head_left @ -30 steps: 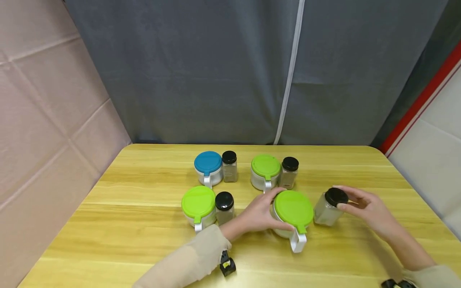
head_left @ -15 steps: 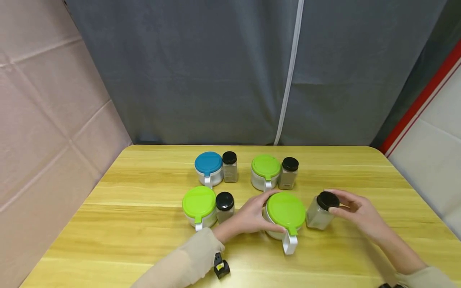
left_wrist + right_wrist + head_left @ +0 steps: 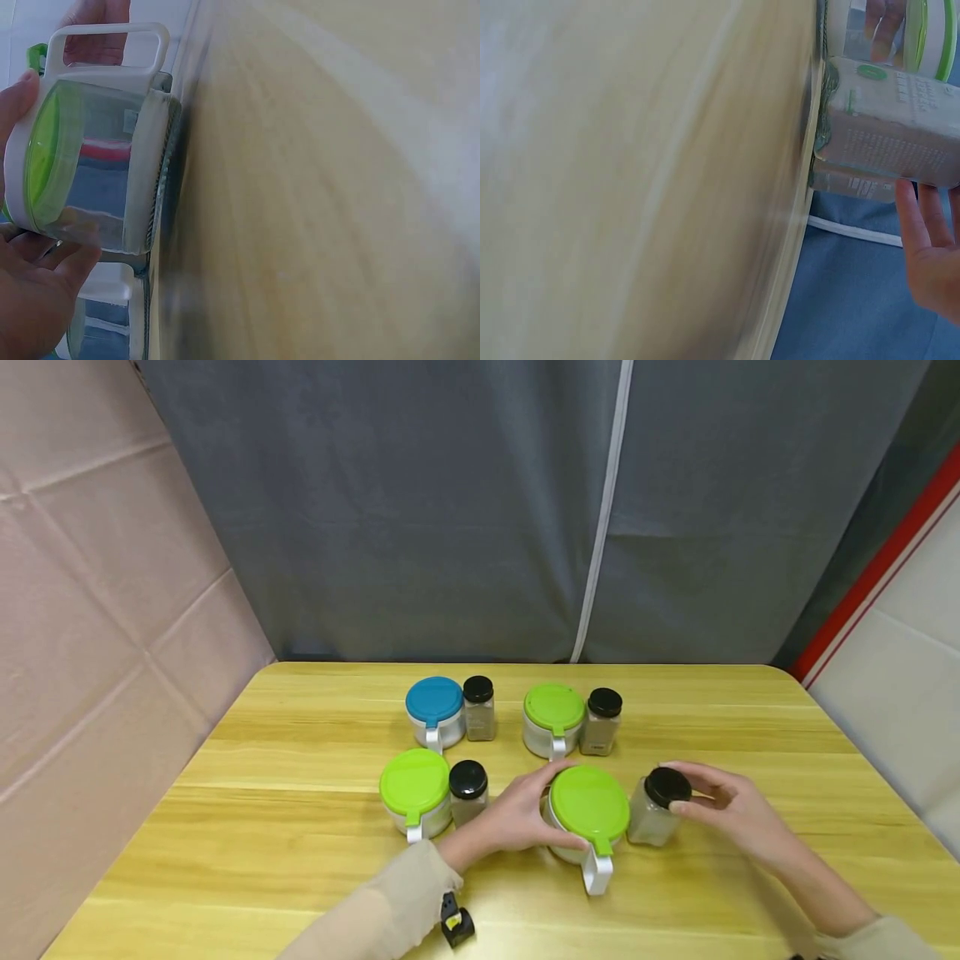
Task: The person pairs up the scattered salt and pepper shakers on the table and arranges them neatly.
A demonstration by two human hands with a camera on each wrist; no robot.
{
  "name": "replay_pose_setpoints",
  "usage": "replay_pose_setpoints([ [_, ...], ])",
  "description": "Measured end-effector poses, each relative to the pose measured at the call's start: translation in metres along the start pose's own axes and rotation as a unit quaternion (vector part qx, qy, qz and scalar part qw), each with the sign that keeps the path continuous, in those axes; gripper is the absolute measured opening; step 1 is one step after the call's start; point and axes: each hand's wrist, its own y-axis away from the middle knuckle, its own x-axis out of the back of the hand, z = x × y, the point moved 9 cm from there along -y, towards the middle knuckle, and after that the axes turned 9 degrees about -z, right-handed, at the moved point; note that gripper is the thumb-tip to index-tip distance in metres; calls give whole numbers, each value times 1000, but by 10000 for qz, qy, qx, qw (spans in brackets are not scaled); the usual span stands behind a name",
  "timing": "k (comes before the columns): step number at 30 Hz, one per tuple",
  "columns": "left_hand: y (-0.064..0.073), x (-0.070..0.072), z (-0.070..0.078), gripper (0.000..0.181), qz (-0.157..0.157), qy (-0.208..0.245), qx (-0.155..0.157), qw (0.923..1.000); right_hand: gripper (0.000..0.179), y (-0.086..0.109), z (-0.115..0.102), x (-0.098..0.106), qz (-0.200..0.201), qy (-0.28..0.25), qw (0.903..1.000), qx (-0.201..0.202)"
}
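A clear seasoning jar with a green lid and white handle (image 3: 588, 806) stands near the front of the table, handle toward me. My left hand (image 3: 513, 817) grips its left side, fingers behind and thumb in front; in the left wrist view the jar's see-through body (image 3: 101, 180) shows above the table. Just right of it is a square spice bottle (image 3: 651, 820) with a black cap, held at the cap between thumb and fingers of my right hand (image 3: 727, 814). In the right wrist view the bottle's printed side (image 3: 892, 112) lies close against the green-lidded jar.
Behind stand a blue-lidded jar (image 3: 434, 702) with a spice bottle (image 3: 479, 718), and a green-lidded jar (image 3: 553, 708) with another bottle (image 3: 601, 727). At left, another green-lidded jar (image 3: 414, 783) and black-capped bottle (image 3: 468, 783) sit beside my left forearm. A grey curtain (image 3: 412, 527) hangs behind the table.
Both hands have shifted left and slightly toward me, bringing the green-lidded jar and the spice bottle along, still side by side. The other jars and bottles stay put.
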Motion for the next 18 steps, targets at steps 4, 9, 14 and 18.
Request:
replay_pose_setpoints([
  [4, 3, -1, -3, 89, 43, 160, 119, 9998, 41, -2, 0, -4, -18, 20, 10000, -38],
  [9, 6, -1, -7, 88, 126, 344, 262, 9990, 41, -4, -1, -10, -95, -38, 9999, -11],
  [14, 8, -1, -11, 89, 181, 417, 378, 9983, 42, -8, -2, -14, -180, -163, 9997, 87],
  [18, 9, -1, -11, 90, 173, 420, 382, 9982, 42, -10, -3, -18, -244, -206, 9994, 135],
])
